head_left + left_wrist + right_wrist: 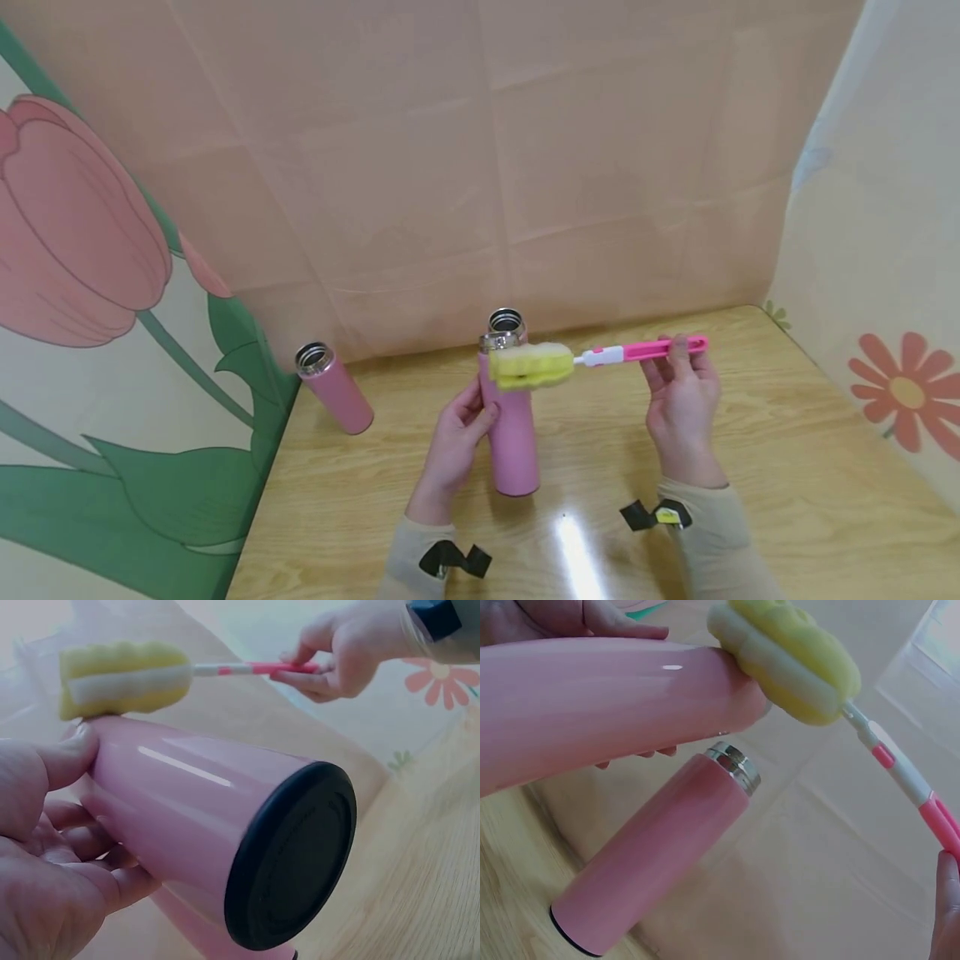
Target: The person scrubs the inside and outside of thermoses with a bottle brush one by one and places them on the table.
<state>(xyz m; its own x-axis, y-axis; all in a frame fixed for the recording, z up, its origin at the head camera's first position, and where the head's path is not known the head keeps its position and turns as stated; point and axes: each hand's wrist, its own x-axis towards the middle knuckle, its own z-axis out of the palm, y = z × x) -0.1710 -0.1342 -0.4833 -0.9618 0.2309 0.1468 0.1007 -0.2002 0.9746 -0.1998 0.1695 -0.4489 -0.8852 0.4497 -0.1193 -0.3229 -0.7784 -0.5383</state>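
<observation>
Left hand (456, 429): curled round a pink cylindrical bottle (515, 442)
Right hand (684, 408): raised, pinching a yellow-and-white sponge brush (602, 357) by its pink handle (639, 351)
Sponge (531, 367): at the bottle's upper end

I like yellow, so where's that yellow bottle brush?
In the head view, the bottle brush is in the right hand, right of centre, its sponge end in front of the pink flask in the left hand.

Head view: held bottle (514, 442) mostly hides rear bottle (507, 319).
</observation>
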